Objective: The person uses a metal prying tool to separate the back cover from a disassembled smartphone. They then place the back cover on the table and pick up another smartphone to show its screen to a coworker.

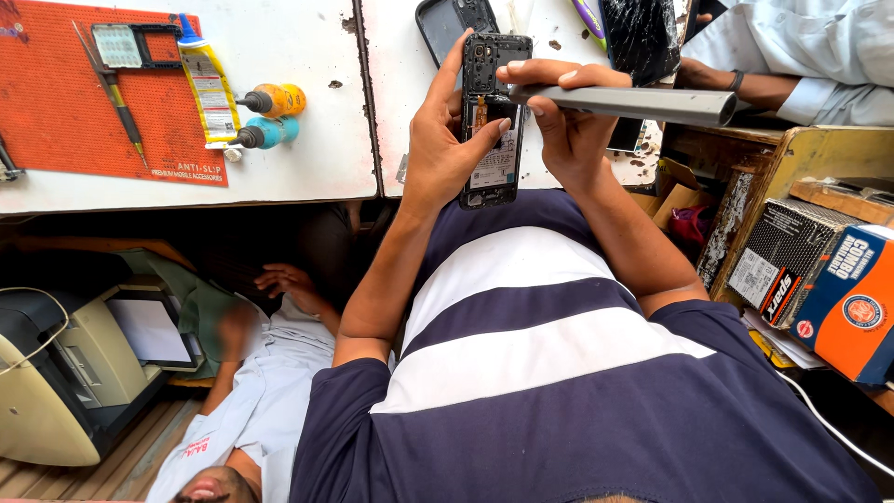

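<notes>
My left hand holds an opened black phone with its back cover off, thumb resting on its inner side. My right hand grips a long grey tool handle that lies across the phone's top, its tip near the phone's upper part. Both hands are over the edge of a white table. A black phone back cover lies just beyond the phone on the table.
An orange mat at far left carries tweezers, a glue tube and two small bottles. Another person's arm rests at top right. Boxes stand at right. A person lies on the floor beside a printer.
</notes>
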